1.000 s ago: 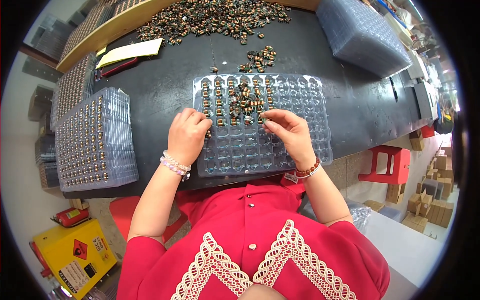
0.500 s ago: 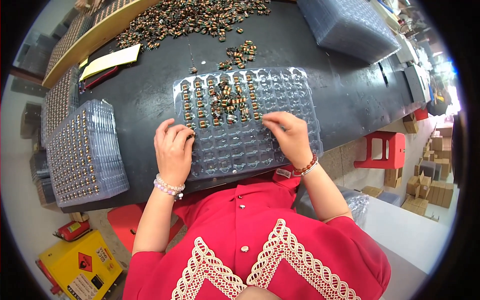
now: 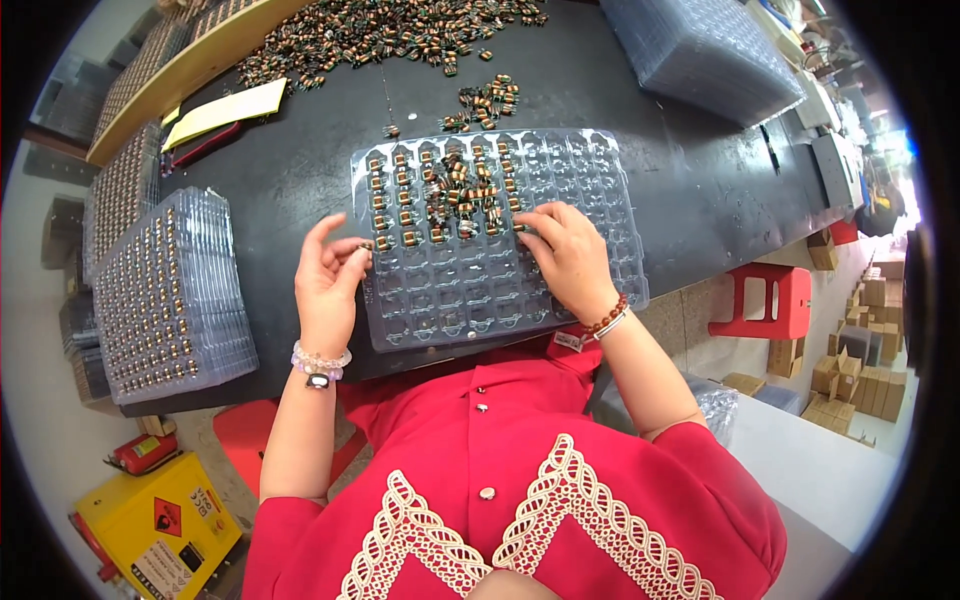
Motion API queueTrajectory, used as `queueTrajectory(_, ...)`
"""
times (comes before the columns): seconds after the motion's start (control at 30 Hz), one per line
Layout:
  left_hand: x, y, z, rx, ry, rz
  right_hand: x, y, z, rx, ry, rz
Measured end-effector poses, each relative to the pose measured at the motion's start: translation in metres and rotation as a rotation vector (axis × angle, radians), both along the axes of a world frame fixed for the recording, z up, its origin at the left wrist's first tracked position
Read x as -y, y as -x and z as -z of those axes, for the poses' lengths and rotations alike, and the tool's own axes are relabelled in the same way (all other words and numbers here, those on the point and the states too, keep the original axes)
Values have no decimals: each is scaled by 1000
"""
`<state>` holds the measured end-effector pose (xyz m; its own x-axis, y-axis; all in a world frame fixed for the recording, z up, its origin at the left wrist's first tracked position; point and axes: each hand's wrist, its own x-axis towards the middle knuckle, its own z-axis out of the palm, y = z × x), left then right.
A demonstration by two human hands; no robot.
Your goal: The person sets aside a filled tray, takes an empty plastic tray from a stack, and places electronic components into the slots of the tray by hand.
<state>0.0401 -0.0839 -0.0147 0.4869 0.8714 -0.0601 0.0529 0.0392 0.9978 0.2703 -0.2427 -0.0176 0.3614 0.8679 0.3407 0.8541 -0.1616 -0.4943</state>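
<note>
A clear plastic tray (image 3: 450,320) with rows of moulded pockets lies in front of me. Small copper-wound coils (image 3: 377,183) sit in several columns of its upper left pockets, and a loose heap of coils (image 3: 462,185) rests on top of them. At the tray's left edge my left hand (image 3: 328,285) pinches one small coil (image 3: 366,246) between thumb and fingertip, its other fingers curled loosely. My right hand (image 3: 572,258) reaches over the tray from the right. Its thumb and forefinger close on a coil (image 3: 520,228) at the lower end of a filled column, partly hidden by the fingers.
A big pile of coils (image 3: 400,45) covers the table's far side, with a smaller cluster (image 3: 490,98) nearer. Stacked filled trays (image 3: 175,300) stand at left, stacked clear trays (image 3: 700,60) at far right. Yellow paper (image 3: 225,112) lies by red-handled pliers (image 3: 205,145). A red stool (image 3: 765,302) stands right.
My left hand has turned and shifted left and slightly up, bringing a coil off the tray's edge. My right hand has moved slightly up and left, its fingertips now at a coil.
</note>
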Motion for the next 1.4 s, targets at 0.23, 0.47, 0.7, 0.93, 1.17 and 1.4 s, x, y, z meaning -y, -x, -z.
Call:
queueTrajectory(0.23, -8, 8, 11, -63, 5, 58, 11, 4, 2, 158, 7, 8)
queueTrajectory(0.47, -8, 10, 18, -157, -131, 51, 7, 6, 4, 75, -15, 107)
queueTrajectory(0.7, -5, 8, 14, -270, -243, 38, 13, 5, 5, 215, 10, 36)
queueTrajectory(0.93, -3, 1, 18, -479, -817, 61, 19, 3, 8, 278, 57, -71)
queueTrajectory(1.17, -3, -17, 19, -464, -848, 23, 15, -2, 8, 147, 33, -87)
queueTrajectory(1.4, 2, -72, 12, -603, -846, 185, -38, 8, 4, 177, 24, -22)
